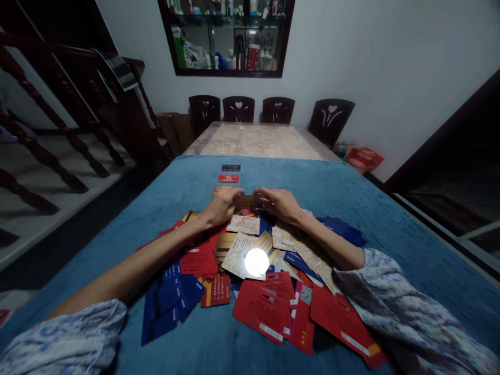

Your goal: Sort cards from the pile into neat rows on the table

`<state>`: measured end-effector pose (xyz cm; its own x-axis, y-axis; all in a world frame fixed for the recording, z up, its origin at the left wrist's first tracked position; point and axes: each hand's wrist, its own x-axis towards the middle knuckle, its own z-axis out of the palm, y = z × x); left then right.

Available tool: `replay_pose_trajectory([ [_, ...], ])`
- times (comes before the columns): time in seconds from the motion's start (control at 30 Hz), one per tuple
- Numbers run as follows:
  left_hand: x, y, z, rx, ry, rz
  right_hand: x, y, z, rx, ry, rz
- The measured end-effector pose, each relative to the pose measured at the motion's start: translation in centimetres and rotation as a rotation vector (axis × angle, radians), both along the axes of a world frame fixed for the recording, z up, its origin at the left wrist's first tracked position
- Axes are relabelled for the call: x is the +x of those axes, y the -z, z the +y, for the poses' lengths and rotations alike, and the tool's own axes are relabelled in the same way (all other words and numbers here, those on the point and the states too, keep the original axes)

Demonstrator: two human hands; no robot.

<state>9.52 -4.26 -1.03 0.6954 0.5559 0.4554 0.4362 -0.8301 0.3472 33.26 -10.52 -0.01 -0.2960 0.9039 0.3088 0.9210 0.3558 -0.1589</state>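
1. Over the heap of cards point(219, 245) on the blue cloth point(406, 234), you have a brownish card point(249, 201) stretched between your two hands, its print too dim to read.
2. Your left hand point(222, 205) pinches that card by its left end, fingers bent.
3. Your right hand point(282, 203) grips the opposite end, fingers curled in the same way.
4. Just beyond your left hand lies a tan card point(223, 190), partly covered by it; farther off on the cloth, a red card point(228, 178) and then a dark card point(231, 167) line up with gaps between them.
5. Under and between your forearms, the heap spreads toward you in red, blue, tan and cream, many cards overlapping; a bright glare point(257, 262) hides part of one.
6. Past the cloth, the bare table end point(253, 139) reaches toward four dark chairs point(239, 108).
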Motion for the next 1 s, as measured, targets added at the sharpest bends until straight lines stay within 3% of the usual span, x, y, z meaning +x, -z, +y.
replay_pose_trajectory([
  [0.63,0.9,-0.3,-0.1,-0.021,-0.075,0.088,-0.2,0.1,0.0,-0.061,-0.043,0.009],
  [1.0,1.3,-0.9,0.9,-0.087,-0.032,0.065,0.5,0.7,0.8,-0.015,-0.100,0.052],
])
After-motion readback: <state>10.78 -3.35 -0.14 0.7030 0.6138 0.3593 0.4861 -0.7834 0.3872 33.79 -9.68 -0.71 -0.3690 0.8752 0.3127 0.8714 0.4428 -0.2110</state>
